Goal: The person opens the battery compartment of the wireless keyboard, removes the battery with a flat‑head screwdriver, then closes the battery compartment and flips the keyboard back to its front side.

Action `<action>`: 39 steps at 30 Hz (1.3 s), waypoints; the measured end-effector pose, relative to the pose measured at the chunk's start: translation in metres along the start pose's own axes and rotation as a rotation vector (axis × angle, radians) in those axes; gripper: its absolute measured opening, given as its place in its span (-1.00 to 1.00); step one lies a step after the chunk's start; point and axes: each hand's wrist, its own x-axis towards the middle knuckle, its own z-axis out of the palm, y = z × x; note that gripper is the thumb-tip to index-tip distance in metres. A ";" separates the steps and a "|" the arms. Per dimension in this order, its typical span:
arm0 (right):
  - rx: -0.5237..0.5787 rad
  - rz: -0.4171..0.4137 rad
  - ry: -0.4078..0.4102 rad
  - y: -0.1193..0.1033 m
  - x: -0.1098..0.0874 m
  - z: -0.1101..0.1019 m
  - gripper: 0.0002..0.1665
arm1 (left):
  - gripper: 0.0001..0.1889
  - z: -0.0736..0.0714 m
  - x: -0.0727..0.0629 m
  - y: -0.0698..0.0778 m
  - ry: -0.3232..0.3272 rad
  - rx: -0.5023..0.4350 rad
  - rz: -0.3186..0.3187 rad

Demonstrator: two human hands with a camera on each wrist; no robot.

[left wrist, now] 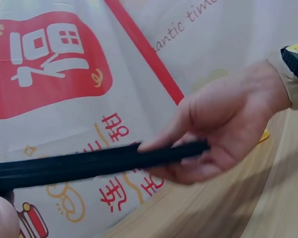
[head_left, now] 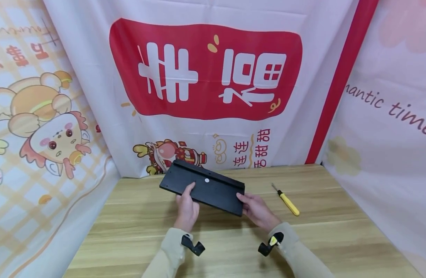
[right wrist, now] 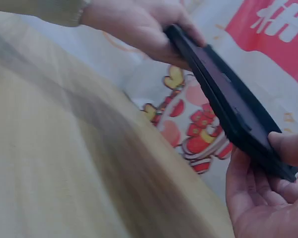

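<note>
Both hands hold a black keyboard [head_left: 216, 193] up off the table, tilted, its flat underside facing the head camera. That underside has a raised ridge along the far edge, small holes and a white round spot. My left hand [head_left: 188, 208] grips the near long edge left of the middle, thumb on the underside. My right hand [head_left: 258, 208] pinches the right end, thumb on top and fingers beneath. The left wrist view shows the keyboard [left wrist: 89, 166] edge-on in the right hand [left wrist: 223, 129]. In the right wrist view both hands hold the keyboard [right wrist: 233, 104]; its key side is hidden.
A yellow-handled screwdriver [head_left: 287, 202] lies on the wooden table [head_left: 136, 227], right of the right hand. Printed cloth [head_left: 213, 11] hangs behind the table and along both sides. Straps with black mounts [head_left: 193, 246] sit on both wrists.
</note>
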 end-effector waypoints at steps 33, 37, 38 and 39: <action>-0.826 -0.010 0.228 -0.046 -0.011 -0.060 -0.43 | -0.73 -0.087 0.024 0.051 -0.212 1.231 -0.170; -0.924 -0.013 0.257 -0.037 -0.007 -0.063 -0.35 | -0.75 -0.091 0.023 0.044 -0.245 1.237 -0.164; -0.934 -0.007 0.261 -0.035 -0.006 -0.064 -0.34 | -0.76 -0.093 0.022 0.043 -0.253 1.241 -0.163; -0.943 0.000 0.266 -0.033 -0.005 -0.065 -0.33 | -0.76 -0.093 0.022 0.042 -0.257 1.246 -0.161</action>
